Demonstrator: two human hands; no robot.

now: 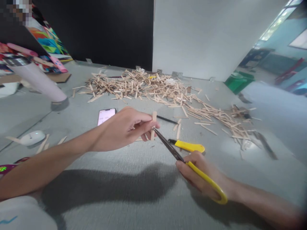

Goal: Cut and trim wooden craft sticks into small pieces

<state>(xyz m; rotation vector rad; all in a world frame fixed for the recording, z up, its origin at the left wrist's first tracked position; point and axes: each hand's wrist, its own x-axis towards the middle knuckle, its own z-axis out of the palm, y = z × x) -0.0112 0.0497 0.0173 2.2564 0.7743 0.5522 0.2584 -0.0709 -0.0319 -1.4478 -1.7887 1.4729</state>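
Note:
Between the thumb and fingers of my left hand (134, 126) a short wooden craft stick (154, 115) is pinched upright. My right hand (203, 175) grips a pair of scissors (172, 150) with yellow handles and dark blades. The blade tips point up and left and meet the stick just below my left thumb; whether they cut into it I cannot tell. A yellow utility knife (189, 146) lies just beyond my right hand. Behind the held stick lies a thin dark rod (166, 119), with a few loose sticks beside it.
A wide heap of craft sticks (134, 84) spreads along the back and trails right. A phone (106, 115) lies behind my left wrist. At left are a tumbler (38, 80) and a white computer mouse (33, 138). A green bin (240, 81) stands at back right, beside an upright panel (196, 38).

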